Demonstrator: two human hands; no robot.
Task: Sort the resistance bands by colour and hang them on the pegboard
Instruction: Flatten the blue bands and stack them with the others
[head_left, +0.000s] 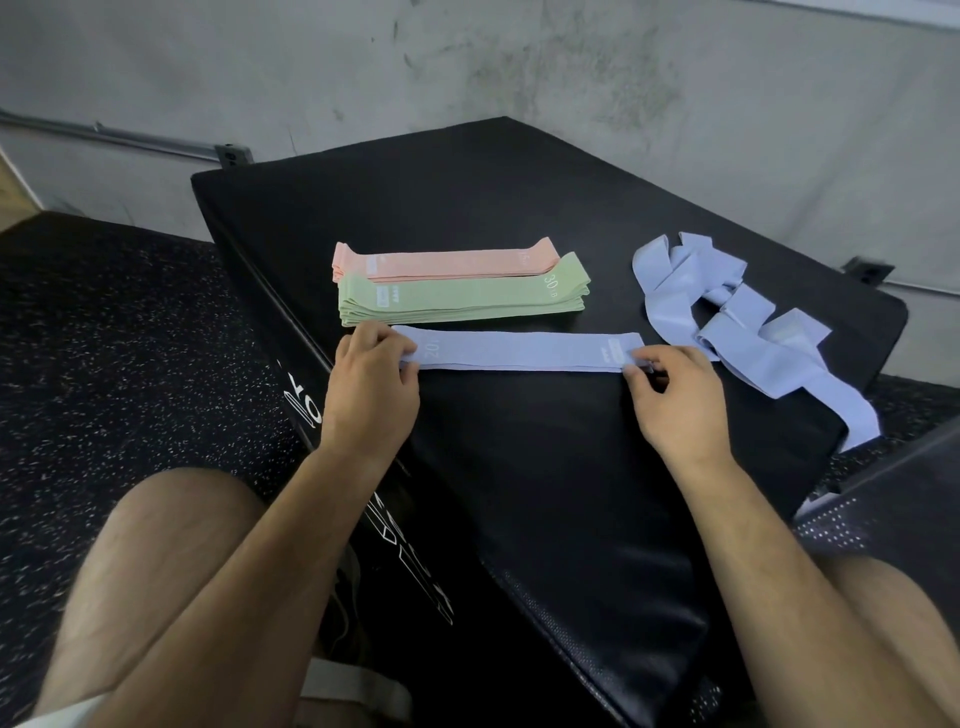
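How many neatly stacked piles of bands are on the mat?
2: a pink stack at the back, a green stack just in front. How many bands each holds is hidden.

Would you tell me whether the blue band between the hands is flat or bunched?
Flat: the blue band lies straight on the black pad, left hand and right hand holding its ends.

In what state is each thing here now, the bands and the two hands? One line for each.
Pink bands: flat, neatly stacked on the black pad.
Green bands: flat, neatly stacked, partly overlapping the pink stack.
Flat lilac band: laid straight, held at both ends.
Loose lilac bands: tangled heap, one trailing over the pad's edge.
Left hand: pinches the flat band's left end.
Right hand: pinches its right end.
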